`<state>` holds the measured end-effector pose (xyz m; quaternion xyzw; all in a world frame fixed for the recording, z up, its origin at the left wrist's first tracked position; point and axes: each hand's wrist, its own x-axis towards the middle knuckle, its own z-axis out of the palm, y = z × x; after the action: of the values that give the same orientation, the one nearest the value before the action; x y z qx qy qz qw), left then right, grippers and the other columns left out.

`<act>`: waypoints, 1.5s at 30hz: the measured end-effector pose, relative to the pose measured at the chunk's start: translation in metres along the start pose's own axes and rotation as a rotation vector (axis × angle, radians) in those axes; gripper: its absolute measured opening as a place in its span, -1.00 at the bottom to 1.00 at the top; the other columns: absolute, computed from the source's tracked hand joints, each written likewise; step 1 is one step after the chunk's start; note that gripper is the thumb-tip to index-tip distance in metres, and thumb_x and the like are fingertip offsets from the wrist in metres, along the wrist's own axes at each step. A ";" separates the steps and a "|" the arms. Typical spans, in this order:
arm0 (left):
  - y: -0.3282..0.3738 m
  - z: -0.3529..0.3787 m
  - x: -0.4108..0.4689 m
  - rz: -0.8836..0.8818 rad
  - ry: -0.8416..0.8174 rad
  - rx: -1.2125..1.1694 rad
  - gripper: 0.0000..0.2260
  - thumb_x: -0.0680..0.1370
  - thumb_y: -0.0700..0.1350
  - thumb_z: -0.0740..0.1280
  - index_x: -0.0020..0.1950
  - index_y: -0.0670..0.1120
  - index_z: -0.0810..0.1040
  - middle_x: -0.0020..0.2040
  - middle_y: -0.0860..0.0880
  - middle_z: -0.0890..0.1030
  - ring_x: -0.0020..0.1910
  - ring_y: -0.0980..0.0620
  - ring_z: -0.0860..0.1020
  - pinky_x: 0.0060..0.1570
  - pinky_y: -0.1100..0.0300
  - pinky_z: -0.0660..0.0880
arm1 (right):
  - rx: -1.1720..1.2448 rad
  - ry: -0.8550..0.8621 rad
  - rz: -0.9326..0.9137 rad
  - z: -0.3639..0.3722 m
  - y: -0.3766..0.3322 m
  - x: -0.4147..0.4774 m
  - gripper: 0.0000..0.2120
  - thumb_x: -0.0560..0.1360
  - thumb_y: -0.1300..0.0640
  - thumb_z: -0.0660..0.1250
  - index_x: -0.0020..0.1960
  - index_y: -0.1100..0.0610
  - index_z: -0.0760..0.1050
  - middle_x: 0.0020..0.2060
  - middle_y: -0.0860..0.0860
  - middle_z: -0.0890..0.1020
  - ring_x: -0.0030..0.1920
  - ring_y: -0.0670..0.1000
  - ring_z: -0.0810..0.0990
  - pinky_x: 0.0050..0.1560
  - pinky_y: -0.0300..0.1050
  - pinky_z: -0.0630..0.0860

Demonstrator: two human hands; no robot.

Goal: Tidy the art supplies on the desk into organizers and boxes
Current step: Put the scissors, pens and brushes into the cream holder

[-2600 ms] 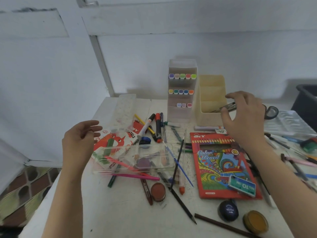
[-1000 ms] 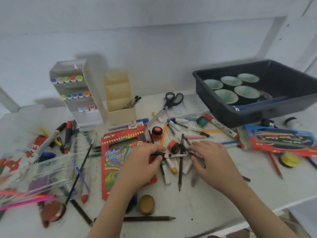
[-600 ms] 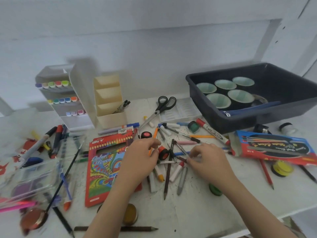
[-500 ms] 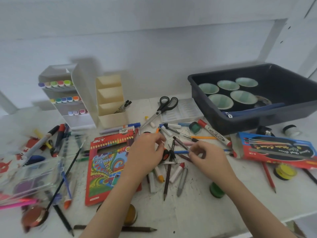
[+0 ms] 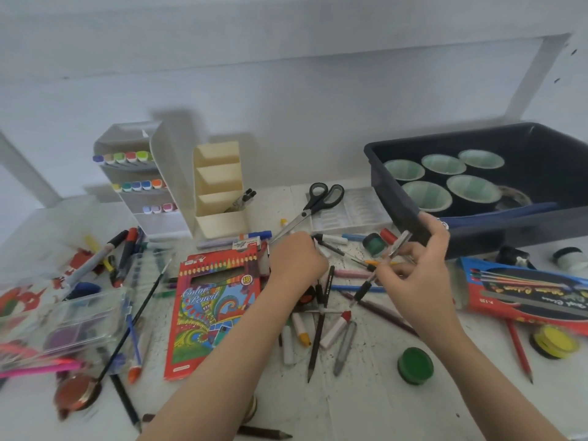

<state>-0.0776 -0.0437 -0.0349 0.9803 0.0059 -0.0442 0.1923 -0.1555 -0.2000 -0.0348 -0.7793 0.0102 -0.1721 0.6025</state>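
Observation:
My right hand (image 5: 416,275) pinches a thin pen (image 5: 366,285) with a black grip and silver end, lifted slantwise above the pile. My left hand (image 5: 296,265) is curled, knuckles up, over loose pens (image 5: 321,326) in the desk's middle; what its fingers hold is hidden. A cream tiered organizer (image 5: 219,192) stands at the back with a few dark pens in its lowest pocket. Left of it stands a white marker rack (image 5: 140,179) with rows of coloured caps.
A red colour-pencil box (image 5: 216,310) lies left of my hands. Scissors (image 5: 313,205) and a clear palette (image 5: 353,211) lie behind. A dark bin (image 5: 477,186) holding cups sits back right. A brush pack (image 5: 528,294), green (image 5: 415,366) and yellow (image 5: 555,342) paint pots lie right.
My gaze has swung right from the organizer to the pile. My right hand has picked a pen from the pile and raised it; my left hand has moved up over the pens.

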 end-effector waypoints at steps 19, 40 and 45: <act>-0.130 -0.140 -0.005 0.093 0.566 -0.674 -0.62 0.52 -0.26 0.25 0.28 0.02 0.27 -0.24 -0.12 0.60 -0.25 -0.03 0.57 -0.05 -0.03 0.57 | 0.078 -0.163 -0.408 0.159 -0.067 0.094 -0.74 0.54 0.25 0.26 0.13 0.08 0.24 -0.19 0.00 0.65 -0.26 -0.05 0.66 -0.25 -0.22 0.58; -0.127 -0.092 0.041 0.212 0.389 -0.176 -0.75 0.52 -0.33 0.20 0.12 -0.06 0.30 -0.16 -0.11 0.54 -0.19 -0.13 0.56 -0.24 0.00 0.54 | -0.722 -0.257 -0.731 0.183 -0.032 0.099 -0.61 0.51 0.24 0.23 0.34 0.17 0.42 0.10 0.12 0.59 0.10 0.17 0.50 0.06 0.02 0.35; -0.122 -0.085 0.047 0.236 0.310 -0.144 -0.77 0.55 -0.27 0.22 0.17 -0.04 0.40 -0.02 -0.09 0.60 -0.13 -0.05 0.55 -0.23 0.19 0.44 | -0.563 -0.133 -0.591 0.153 -0.021 0.099 -0.59 0.55 0.21 0.20 0.39 0.13 0.34 0.24 0.10 0.51 0.22 0.11 0.44 0.21 0.01 0.34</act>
<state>-0.0271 0.1009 -0.0062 0.9530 -0.0762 0.1303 0.2627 -0.0231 -0.0737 -0.0226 -0.8925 -0.2061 -0.2774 0.2900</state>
